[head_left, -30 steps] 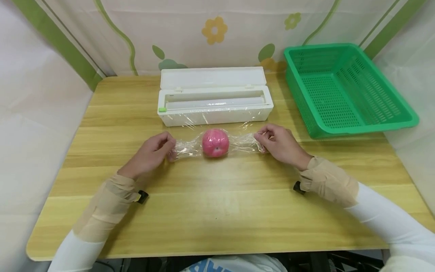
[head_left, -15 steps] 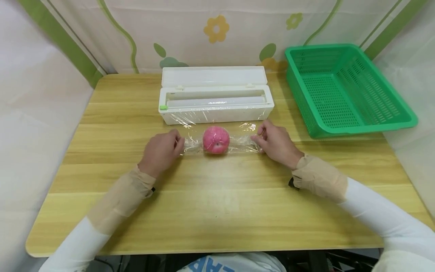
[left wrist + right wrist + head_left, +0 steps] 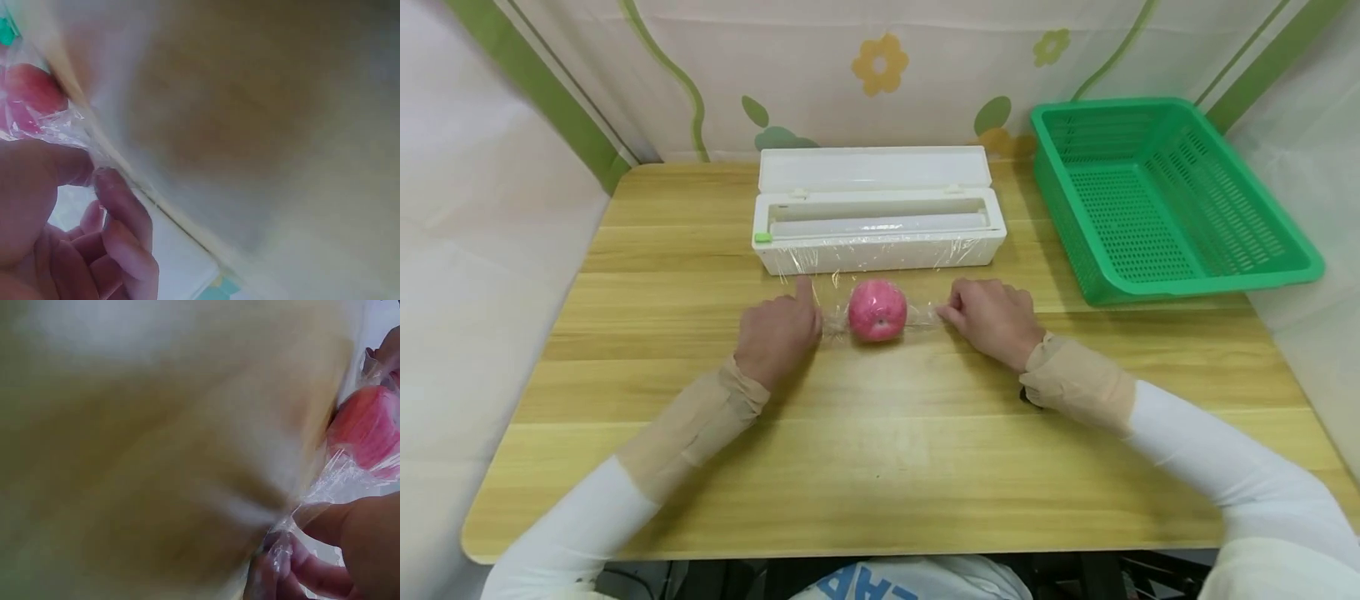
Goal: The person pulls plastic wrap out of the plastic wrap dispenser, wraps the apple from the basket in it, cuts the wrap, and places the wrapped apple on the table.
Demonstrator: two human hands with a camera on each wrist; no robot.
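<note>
A pinkish-red apple [image 3: 877,311] sits on the table under clear plastic wrap [image 3: 919,316], which is gathered into a twist at either side. The left hand [image 3: 778,333] pinches the left end of the wrap between thumb and index finger, as the left wrist view shows. On the other side, the right hand [image 3: 994,321] pinches the right end; bunched film [image 3: 284,540] shows at its fingertips in the right wrist view. Behind the apple, a white wrap dispenser [image 3: 880,254] stands with its lid raised and a roll [image 3: 880,225] inside. Film stretches from its front edge toward the apple.
A green perforated basket [image 3: 1075,242] stands at the back right of the wooden table [image 3: 880,483]. A patterned curtain [image 3: 925,75] hangs along the table's back edge. The dispenser's green slider [image 3: 763,237] is at its left end.
Both hands have come inward toward the apple and turned over, knuckles now up. The wrap at each side has become shorter and narrower. The apple stays nearly in place.
</note>
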